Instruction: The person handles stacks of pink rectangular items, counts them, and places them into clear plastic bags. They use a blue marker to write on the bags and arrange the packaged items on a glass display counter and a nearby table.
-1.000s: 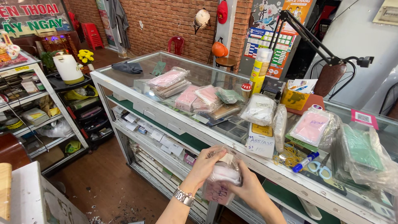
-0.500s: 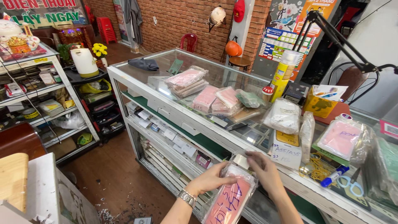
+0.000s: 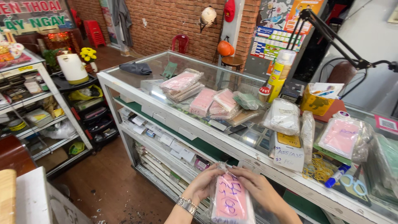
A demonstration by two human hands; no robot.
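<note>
I see both hands low in front of the counter [image 3: 248, 159], gripping one pink packet [image 3: 230, 201] upright between them. My left hand [image 3: 205, 182] curls round its left edge, wristwatch [image 3: 187, 204] showing; my right hand [image 3: 259, 186] lies fingers-flat over its upper right side.

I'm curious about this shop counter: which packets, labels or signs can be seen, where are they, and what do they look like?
Clear packet of pink items, handwritten on: held by left hand and right hand, below the counter edge.
Pink packets: stacked on the glass counter.
White label card: rectangular, leaning on the counter.
Colourful poster: back wall.
Signboard: top left, red and green lettering.
</note>
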